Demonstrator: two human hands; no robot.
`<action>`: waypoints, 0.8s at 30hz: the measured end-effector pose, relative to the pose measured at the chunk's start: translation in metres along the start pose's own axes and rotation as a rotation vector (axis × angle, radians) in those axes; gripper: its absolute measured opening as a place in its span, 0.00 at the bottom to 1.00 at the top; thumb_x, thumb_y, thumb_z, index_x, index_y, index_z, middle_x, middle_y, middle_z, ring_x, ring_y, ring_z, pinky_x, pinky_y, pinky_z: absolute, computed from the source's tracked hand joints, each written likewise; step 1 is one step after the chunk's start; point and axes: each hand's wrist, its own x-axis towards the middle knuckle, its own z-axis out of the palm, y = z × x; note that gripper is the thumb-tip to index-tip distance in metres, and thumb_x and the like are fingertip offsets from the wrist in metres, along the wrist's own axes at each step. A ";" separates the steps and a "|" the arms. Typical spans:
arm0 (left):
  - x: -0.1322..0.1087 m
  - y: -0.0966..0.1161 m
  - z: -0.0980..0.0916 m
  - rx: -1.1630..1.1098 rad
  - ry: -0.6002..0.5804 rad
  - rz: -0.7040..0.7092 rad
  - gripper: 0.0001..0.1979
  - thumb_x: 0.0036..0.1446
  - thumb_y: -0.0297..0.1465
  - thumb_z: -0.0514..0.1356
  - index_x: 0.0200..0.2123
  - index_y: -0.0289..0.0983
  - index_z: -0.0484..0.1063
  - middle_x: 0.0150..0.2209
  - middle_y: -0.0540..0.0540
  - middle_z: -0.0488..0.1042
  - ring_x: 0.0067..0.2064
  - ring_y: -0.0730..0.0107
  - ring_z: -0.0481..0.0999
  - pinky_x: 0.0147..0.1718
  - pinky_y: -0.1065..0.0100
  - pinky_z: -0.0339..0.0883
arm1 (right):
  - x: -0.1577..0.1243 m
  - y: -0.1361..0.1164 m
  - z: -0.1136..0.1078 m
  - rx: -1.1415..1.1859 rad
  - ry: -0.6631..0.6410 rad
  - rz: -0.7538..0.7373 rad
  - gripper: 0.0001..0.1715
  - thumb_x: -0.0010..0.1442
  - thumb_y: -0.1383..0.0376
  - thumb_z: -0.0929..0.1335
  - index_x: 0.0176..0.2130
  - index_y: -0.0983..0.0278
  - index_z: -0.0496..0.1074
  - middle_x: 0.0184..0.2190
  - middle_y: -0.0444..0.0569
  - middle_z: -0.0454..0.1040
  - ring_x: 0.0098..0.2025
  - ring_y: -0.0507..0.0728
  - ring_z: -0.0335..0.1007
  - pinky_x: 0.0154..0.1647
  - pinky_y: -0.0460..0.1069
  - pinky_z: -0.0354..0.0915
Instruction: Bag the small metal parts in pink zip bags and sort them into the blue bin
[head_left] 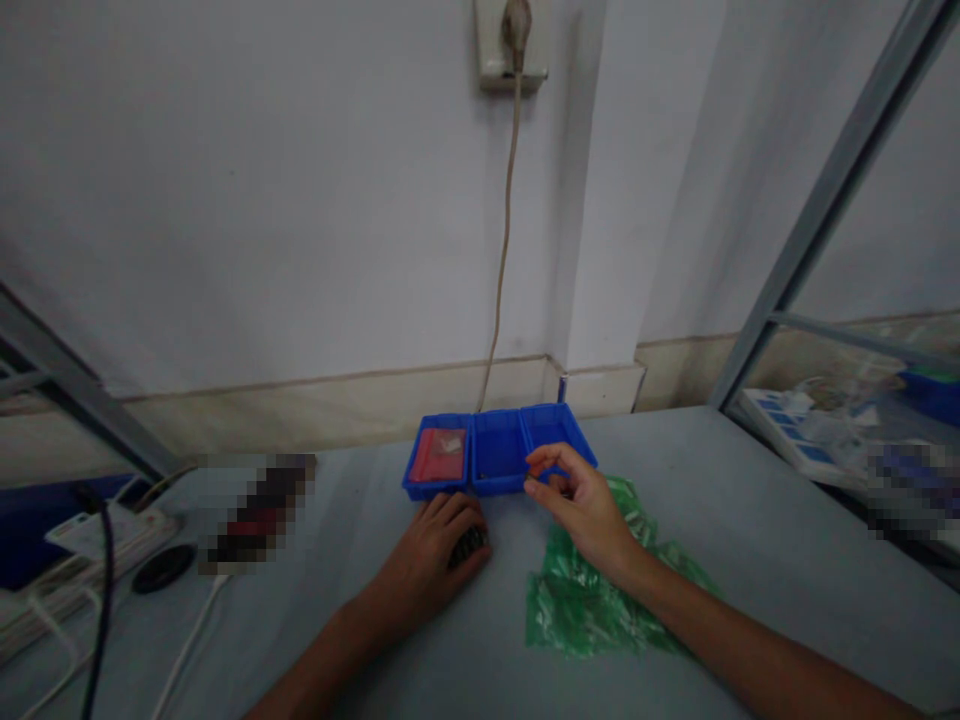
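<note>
My left hand [431,555] rests on the table just in front of the blue bins, fingers curled round a dark, speckled thing [469,545] whose kind I cannot make out. Above the front edge of the bins, my right hand [585,505] pinches something tiny between thumb and forefinger; it is too small to name. The left blue bin [409,480] holds pink-red packets [439,455] with a small clear piece on top. Beside it stand the middle blue bin [499,445] and the right blue bin [555,425]. Crumpled green plastic bags [581,610] lie beneath my right wrist.
A pixelated object [262,515] with a white cable [191,640] and a black disc [163,569] lie at left on the table [757,560]. Metal frames [825,190] stand at both sides. A cord [507,220] runs down the wall from a socket [491,45].
</note>
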 end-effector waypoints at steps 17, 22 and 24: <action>-0.001 -0.002 0.001 -0.006 0.023 0.015 0.05 0.70 0.33 0.64 0.47 0.42 0.74 0.51 0.44 0.76 0.51 0.54 0.73 0.52 0.54 0.68 | 0.002 -0.010 0.001 0.430 -0.118 0.301 0.21 0.62 0.50 0.76 0.47 0.61 0.75 0.27 0.40 0.71 0.18 0.45 0.44 0.18 0.44 0.40; 0.000 -0.001 0.001 0.008 0.011 0.011 0.05 0.69 0.33 0.65 0.47 0.42 0.74 0.52 0.44 0.76 0.51 0.54 0.72 0.53 0.53 0.68 | -0.001 -0.011 0.000 0.549 -0.203 0.360 0.19 0.62 0.55 0.78 0.47 0.62 0.77 0.26 0.38 0.68 0.19 0.44 0.42 0.19 0.44 0.38; 0.000 -0.001 0.001 0.014 0.007 0.007 0.06 0.69 0.32 0.65 0.47 0.42 0.73 0.52 0.44 0.76 0.52 0.54 0.72 0.53 0.53 0.68 | -0.002 -0.012 0.000 0.551 -0.219 0.358 0.18 0.63 0.55 0.77 0.48 0.62 0.77 0.27 0.39 0.69 0.19 0.44 0.42 0.19 0.44 0.39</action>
